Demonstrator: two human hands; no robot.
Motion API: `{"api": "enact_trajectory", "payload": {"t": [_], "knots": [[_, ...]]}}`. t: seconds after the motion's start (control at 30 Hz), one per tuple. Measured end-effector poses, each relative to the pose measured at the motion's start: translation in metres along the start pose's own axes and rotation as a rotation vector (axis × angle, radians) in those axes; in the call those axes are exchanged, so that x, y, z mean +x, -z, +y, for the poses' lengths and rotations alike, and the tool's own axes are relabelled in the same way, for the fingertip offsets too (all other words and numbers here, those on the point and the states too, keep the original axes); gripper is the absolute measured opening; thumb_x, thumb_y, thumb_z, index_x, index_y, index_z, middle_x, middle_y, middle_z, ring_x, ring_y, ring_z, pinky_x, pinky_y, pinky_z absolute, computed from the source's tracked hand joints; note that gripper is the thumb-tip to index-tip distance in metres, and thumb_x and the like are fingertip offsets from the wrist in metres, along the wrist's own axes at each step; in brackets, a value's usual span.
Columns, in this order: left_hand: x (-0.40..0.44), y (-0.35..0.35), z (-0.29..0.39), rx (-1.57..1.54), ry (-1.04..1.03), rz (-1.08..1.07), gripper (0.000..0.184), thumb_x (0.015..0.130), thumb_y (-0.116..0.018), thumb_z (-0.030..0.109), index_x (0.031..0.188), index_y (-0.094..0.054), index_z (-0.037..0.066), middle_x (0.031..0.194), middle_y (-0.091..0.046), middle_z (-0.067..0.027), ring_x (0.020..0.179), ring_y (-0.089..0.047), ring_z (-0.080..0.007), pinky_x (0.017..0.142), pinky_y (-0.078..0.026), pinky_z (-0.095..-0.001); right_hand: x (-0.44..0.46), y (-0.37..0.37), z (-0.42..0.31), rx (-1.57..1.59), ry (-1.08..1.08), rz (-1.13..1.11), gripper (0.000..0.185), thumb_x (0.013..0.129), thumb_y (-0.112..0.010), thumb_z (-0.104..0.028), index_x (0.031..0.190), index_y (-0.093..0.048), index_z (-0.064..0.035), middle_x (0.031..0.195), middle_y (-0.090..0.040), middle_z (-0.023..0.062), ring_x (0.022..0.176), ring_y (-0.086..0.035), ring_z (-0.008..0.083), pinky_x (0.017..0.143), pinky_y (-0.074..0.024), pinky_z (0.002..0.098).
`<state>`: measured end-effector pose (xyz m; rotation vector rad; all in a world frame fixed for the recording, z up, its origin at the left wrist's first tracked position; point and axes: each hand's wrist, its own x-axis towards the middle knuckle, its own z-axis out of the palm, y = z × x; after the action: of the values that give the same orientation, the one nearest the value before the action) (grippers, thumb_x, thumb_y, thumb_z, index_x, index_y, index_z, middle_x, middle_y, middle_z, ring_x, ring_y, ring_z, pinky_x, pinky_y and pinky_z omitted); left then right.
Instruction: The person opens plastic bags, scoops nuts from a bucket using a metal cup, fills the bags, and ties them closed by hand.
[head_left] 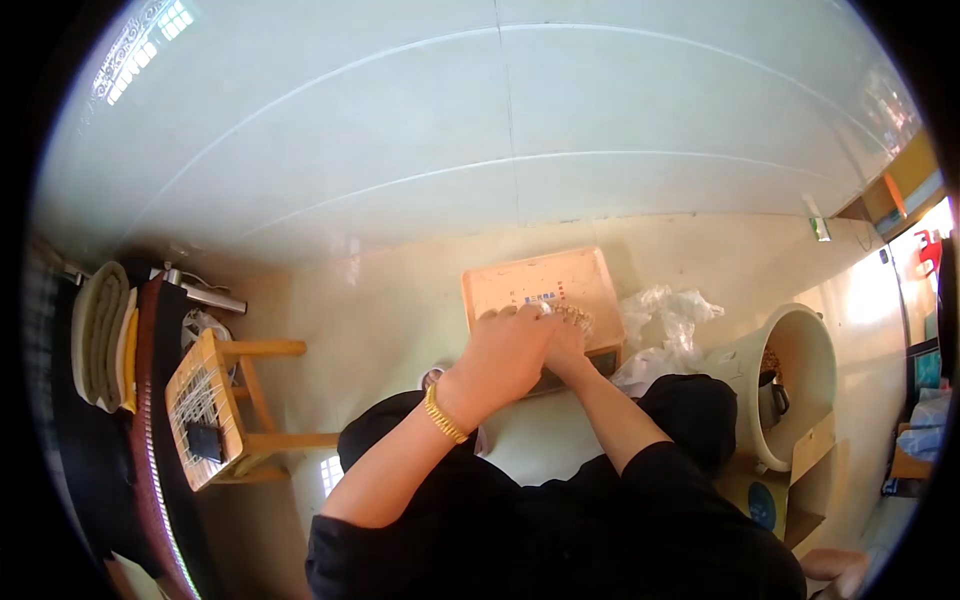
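Over the near part of a peach-coloured plastic tray (545, 278) my two hands come together. My left hand (500, 350), with a gold bracelet (442, 415) at its wrist, has its fingers curled inward. Pressed up against it, my right hand (566, 348) is closed too, partly covered by the left. A pale brown, bumpy strand or cluster (572, 317) shows just beyond the fingers; its kind is unclear. What the fingers grip is hidden. Beneath the hands, a dark-edged section (602, 362) shows at the tray's near side.
Crumpled clear plastic bags (668, 325) lie right of the tray. Further right stand a pale bucket (748, 375) with dark items inside and a cardboard box (812, 455). A wooden stool (232, 400) is at left, beside folded cloths (100, 335). Another person's bare skin (838, 568) shows lower right.
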<state>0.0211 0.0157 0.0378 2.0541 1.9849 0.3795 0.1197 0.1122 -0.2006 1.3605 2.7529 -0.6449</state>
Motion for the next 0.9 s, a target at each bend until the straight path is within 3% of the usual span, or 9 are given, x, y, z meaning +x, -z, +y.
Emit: {"api": "enact_trajectory", "payload": {"t": [0.13, 0.43, 0.63, 0.67, 0.73, 0.77, 0.8, 0.87, 0.9], "knots": [[-0.021, -0.028, -0.03, -0.022, 0.087, 0.096, 0.021, 0.082, -0.06, 0.014, 0.102, -0.06, 0.008, 0.087, -0.062, -0.0123, 0.08, -0.062, -0.0295, 0.068, -0.05, -0.0397, -0.005, 0.037, -0.01, -0.041, 0.049, 0.081, 0.018, 0.076, -0.059, -0.01, 0.093, -0.059, -0.003, 0.102, -0.059, 0.0199, 0.094, -0.059, 0.037, 0.075, -0.0495, 0.0451], [0.0, -0.015, -0.019, 0.082, 0.005, 0.096, 0.023, 0.082, -0.062, 0.016, 0.103, -0.061, 0.008, 0.083, -0.062, -0.0118, 0.076, -0.062, -0.0309, 0.065, -0.05, -0.0393, -0.026, 0.21, -0.022, 0.043, -0.021, 0.2, 0.014, 0.073, -0.06, -0.005, 0.086, -0.06, -0.001, 0.087, -0.061, 0.0213, 0.082, -0.06, 0.0356, 0.075, -0.0465, 0.0449], [-0.011, -0.009, -0.016, 0.019, 0.012, 0.059, 0.023, 0.081, -0.063, 0.015, 0.102, -0.061, 0.008, 0.082, -0.062, -0.0122, 0.075, -0.061, -0.0303, 0.065, -0.049, -0.0396, -0.134, 0.332, 0.06, 0.299, -0.072, 0.549, 0.01, 0.08, -0.058, -0.006, 0.088, -0.055, -0.0023, 0.072, -0.053, 0.0043, 0.067, -0.051, 0.0109, 0.06, -0.0445, 0.0288], [-0.015, -0.008, -0.019, 0.016, 0.015, 0.058, 0.023, 0.081, -0.063, 0.015, 0.102, -0.061, 0.008, 0.082, -0.062, -0.0122, 0.075, -0.061, -0.0303, 0.065, -0.049, -0.0396, -0.153, 0.342, 0.079, 0.593, -0.102, 0.656, 0.004, 0.081, -0.056, -0.006, 0.084, -0.053, -0.0036, 0.069, -0.048, 0.0009, 0.064, -0.047, 0.0086, 0.056, -0.0409, 0.0277], [-0.02, -0.007, -0.023, 0.046, 0.013, 0.063, 0.022, 0.081, -0.063, 0.015, 0.102, -0.061, 0.007, 0.081, -0.061, -0.0121, 0.076, -0.061, -0.03, 0.065, -0.049, -0.0394, -0.209, 0.376, 0.127, 0.11, -0.171, 0.764, 0.004, 0.075, -0.053, -0.002, 0.075, -0.05, -0.0051, 0.062, -0.039, -0.0025, 0.058, -0.038, 0.0081, 0.051, -0.0326, 0.0262], [-0.023, -0.006, -0.024, 0.043, 0.014, 0.063, 0.022, 0.081, -0.063, 0.015, 0.102, -0.061, 0.007, 0.081, -0.061, -0.0121, 0.076, -0.061, -0.03, 0.065, -0.049, -0.0394, -0.233, 0.387, 0.143, 0.124, -0.357, 0.757, 0.004, 0.074, -0.053, -0.001, 0.075, -0.05, -0.0043, 0.06, -0.038, -0.0019, 0.058, -0.039, 0.0078, 0.05, -0.0328, 0.0269], [-0.026, -0.006, -0.025, 0.046, 0.02, 0.049, 0.022, 0.081, -0.063, 0.016, 0.102, -0.06, 0.007, 0.08, -0.061, -0.0121, 0.076, -0.061, -0.0301, 0.066, -0.048, -0.0393, -0.257, 0.392, 0.176, -0.122, -0.369, 0.812, 0.005, 0.073, -0.054, -0.003, 0.076, -0.051, -0.0031, 0.058, -0.041, 0.0026, 0.056, -0.04, 0.0107, 0.051, -0.0343, 0.0286], [-0.03, -0.006, -0.026, 0.046, 0.026, 0.031, 0.023, 0.081, -0.063, 0.016, 0.101, -0.06, 0.007, 0.08, -0.061, -0.0122, 0.077, -0.061, -0.0302, 0.066, -0.048, -0.0393, -0.296, 0.401, 0.184, -0.377, -0.584, 0.743, 0.007, 0.074, -0.051, -0.005, 0.078, -0.054, -0.0009, 0.067, -0.055, 0.0208, 0.064, -0.055, 0.0369, 0.058, -0.0409, 0.0429], [-0.031, -0.007, -0.026, 0.048, 0.026, 0.016, 0.023, 0.081, -0.063, 0.016, 0.102, -0.06, 0.008, 0.081, -0.061, -0.0121, 0.077, -0.061, -0.0303, 0.067, -0.048, -0.0394, -0.32, 0.397, 0.218, -0.469, -0.606, 0.736, 0.008, 0.074, -0.05, -0.005, 0.078, -0.055, -0.0004, 0.07, -0.056, 0.0227, 0.068, -0.055, 0.0402, 0.06, -0.041, 0.0453]]}}
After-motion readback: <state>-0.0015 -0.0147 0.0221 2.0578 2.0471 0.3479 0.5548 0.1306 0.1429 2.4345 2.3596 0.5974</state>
